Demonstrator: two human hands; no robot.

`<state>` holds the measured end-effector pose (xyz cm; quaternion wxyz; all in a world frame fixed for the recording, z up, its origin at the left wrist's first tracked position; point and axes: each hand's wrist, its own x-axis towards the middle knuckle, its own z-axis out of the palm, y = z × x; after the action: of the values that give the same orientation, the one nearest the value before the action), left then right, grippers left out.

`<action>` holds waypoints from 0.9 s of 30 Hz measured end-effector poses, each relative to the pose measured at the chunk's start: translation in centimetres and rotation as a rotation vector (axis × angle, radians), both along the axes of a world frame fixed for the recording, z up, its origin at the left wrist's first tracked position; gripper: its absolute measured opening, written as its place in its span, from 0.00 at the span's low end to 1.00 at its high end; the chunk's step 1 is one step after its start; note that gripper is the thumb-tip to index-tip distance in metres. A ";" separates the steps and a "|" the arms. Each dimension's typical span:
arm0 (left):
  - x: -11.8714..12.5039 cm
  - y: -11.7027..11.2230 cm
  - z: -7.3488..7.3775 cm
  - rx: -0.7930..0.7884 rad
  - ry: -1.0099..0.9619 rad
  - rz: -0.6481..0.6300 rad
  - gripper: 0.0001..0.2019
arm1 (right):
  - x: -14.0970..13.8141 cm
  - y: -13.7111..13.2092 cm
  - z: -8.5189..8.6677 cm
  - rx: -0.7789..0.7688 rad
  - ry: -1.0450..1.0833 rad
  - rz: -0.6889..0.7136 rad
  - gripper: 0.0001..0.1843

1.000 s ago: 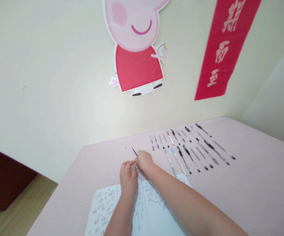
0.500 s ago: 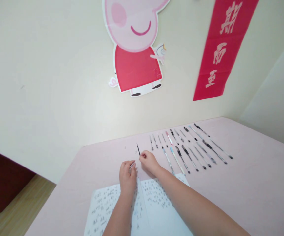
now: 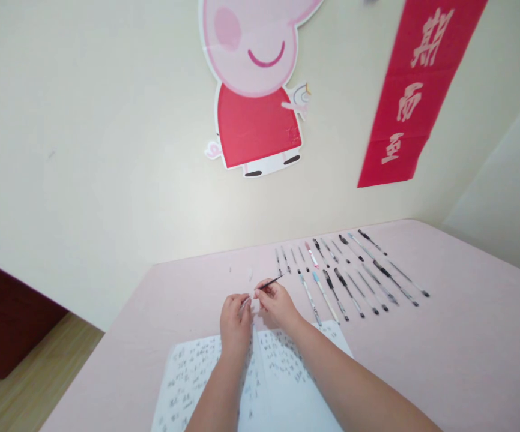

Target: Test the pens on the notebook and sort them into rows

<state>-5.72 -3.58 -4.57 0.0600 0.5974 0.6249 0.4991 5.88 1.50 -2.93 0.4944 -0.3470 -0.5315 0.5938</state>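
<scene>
While both hands work close together just below frame centre, the right hand [image 3: 280,305] has thumb and fingertips clamped on a thin dark rod [image 3: 269,283]. Rod is tilted, one end up and to the right across the fingers, other end down-left in the gap between the hands. Left hand [image 3: 233,317]: fingers curled together, pinching a slim pale piece [image 3: 245,301]; mostly covered, can't tell exactly what it is. Can't tell either whether rod and pale piece touch.

Both forearms come in from the bottom edge over an open notebook [image 3: 289,408], bottom centre, handwriting on both pages. Hands sit just above its top edge, over the pink table [image 3: 467,336].

Just above the hands on the table: small clear piece [image 3: 250,273]. Tiny piece [image 3: 230,269] left of that, too small to identify.

Right of centre: pens and thin pen parts in two slanted rows. Far row includes a pink-and-white pen [image 3: 311,254]; near row has a blue-topped pen [image 3: 325,298] plus several with black grips.

Wall: cartoon pig cutout [image 3: 260,126] top centre, red banner [image 3: 415,102] upper right.
</scene>
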 end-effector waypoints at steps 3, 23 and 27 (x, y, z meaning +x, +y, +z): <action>0.0 0.0 0.0 -0.001 0.002 0.002 0.09 | 0.1 0.0 -0.2 0.055 -0.058 -0.026 0.06; 0.0 -0.1 -0.1 -0.008 -0.004 -0.062 0.08 | -0.2 -0.5 -0.8 0.236 -0.183 0.003 0.17; 0.1 -0.2 0.0 0.003 -0.032 -0.068 0.08 | -0.3 -0.6 -0.9 0.270 -0.199 0.039 0.18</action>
<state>-5.60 -3.74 -4.53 0.0860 0.6101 0.6024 0.5074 5.60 0.87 -3.82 0.4699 -0.3240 -0.6595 0.4892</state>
